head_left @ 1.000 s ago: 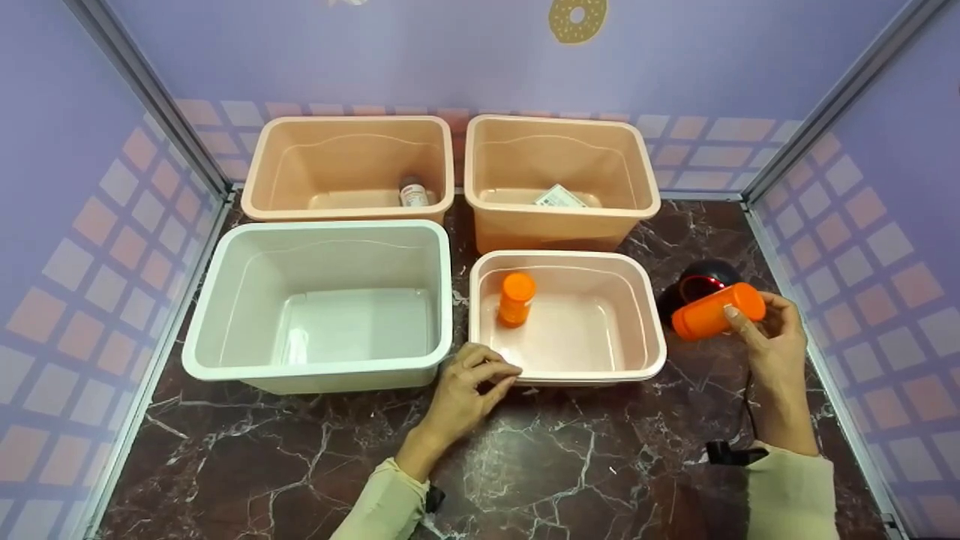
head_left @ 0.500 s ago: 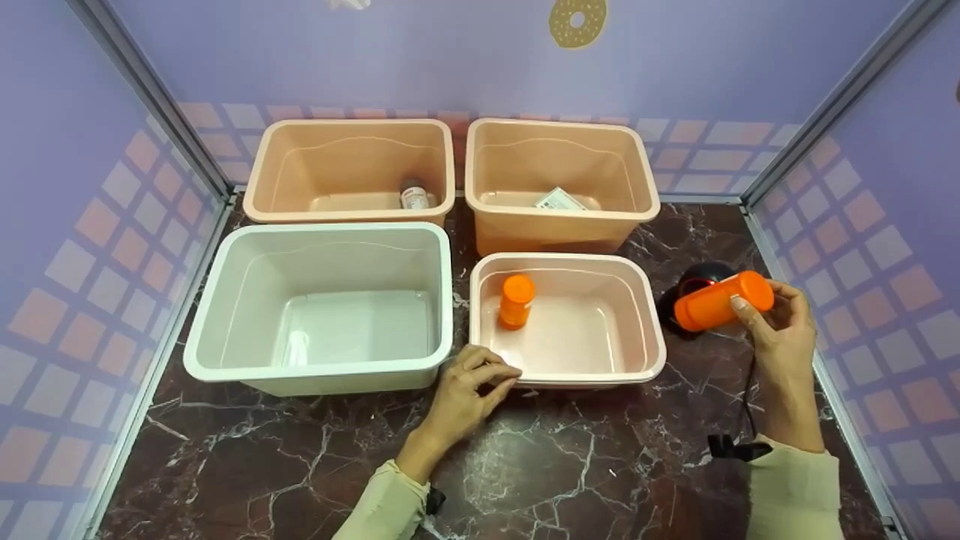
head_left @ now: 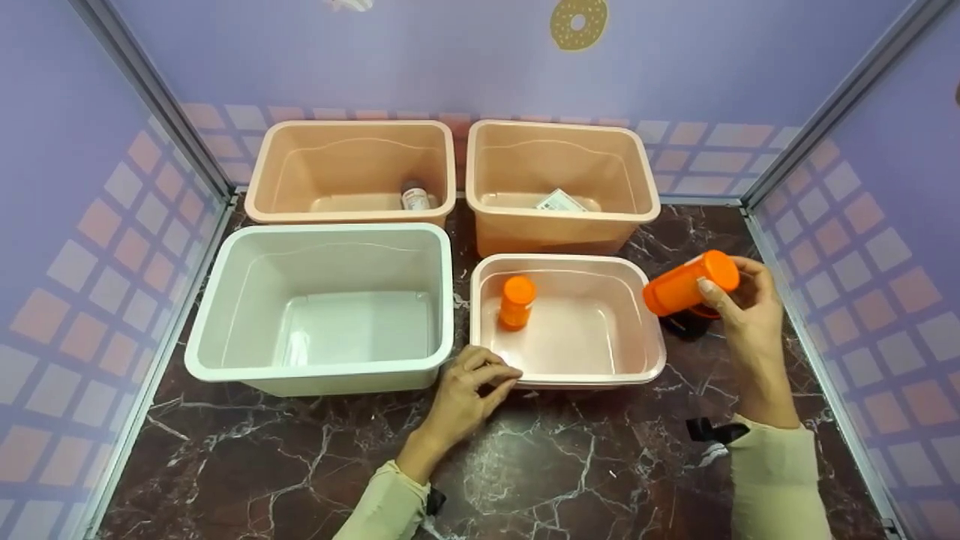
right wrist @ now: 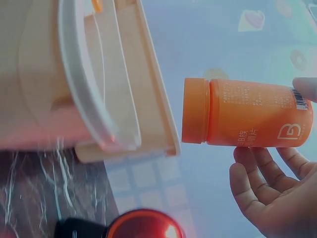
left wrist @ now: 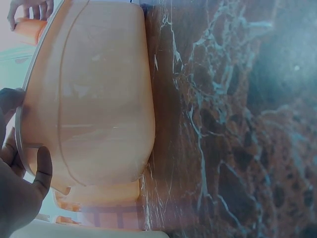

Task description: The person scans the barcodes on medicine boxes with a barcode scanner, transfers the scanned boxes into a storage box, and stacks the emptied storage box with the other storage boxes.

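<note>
"What is held by the right hand [head_left: 754, 322]?"

"The orange bottle [head_left: 686, 285]. Its bottom end is gripped by the fingers. It is held in the air, tipped, with its cap lower, beside the right edge of the pink tub [head_left: 574, 345]. A black gadget [head_left: 684, 325] with a red glow is partly hidden by it."

"And what is touched by the left hand [head_left: 465, 386]?"

"The pink tub's rim is pinched by its fingers, at the near left corner. A second bottle [head_left: 516, 304], orange too, is stood up inside."

"What else is seen?"

"A white bottle [head_left: 415, 199] in the back left tub [head_left: 322, 169], and a white thing [head_left: 559, 201] in the back right tub [head_left: 555, 166]."
</note>
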{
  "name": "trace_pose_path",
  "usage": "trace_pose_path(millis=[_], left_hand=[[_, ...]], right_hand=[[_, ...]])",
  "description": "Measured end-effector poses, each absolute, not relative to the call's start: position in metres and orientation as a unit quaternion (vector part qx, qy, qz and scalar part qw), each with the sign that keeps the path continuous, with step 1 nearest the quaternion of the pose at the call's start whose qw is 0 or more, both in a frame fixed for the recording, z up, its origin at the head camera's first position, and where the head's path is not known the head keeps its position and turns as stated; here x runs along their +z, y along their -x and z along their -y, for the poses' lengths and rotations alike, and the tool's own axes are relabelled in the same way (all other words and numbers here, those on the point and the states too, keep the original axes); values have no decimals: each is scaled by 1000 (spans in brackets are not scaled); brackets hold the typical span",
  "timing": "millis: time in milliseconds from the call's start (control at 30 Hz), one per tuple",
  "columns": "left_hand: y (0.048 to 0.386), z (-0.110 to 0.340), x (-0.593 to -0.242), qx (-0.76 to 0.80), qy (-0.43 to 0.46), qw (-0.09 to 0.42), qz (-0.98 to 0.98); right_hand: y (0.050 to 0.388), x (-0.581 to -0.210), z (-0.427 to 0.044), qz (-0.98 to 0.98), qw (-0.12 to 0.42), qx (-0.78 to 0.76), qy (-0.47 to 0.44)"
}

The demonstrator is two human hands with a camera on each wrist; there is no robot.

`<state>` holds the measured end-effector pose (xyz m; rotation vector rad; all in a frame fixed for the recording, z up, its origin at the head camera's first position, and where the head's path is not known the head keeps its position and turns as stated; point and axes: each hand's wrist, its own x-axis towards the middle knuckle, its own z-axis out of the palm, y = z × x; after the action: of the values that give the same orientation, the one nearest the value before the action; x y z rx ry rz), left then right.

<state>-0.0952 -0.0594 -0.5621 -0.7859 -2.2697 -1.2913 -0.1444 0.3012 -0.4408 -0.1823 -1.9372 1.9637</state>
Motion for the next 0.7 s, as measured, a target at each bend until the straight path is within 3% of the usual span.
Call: trace_pose_path(millis=[233, 700], left_hand=[[95, 59, -562, -461, 283, 207, 815], [95, 60, -563, -461, 285, 213, 813]], right_hand=[[153, -437, -282, 704, 160, 690, 50], [177, -432, -249, 696, 161, 699, -28]])
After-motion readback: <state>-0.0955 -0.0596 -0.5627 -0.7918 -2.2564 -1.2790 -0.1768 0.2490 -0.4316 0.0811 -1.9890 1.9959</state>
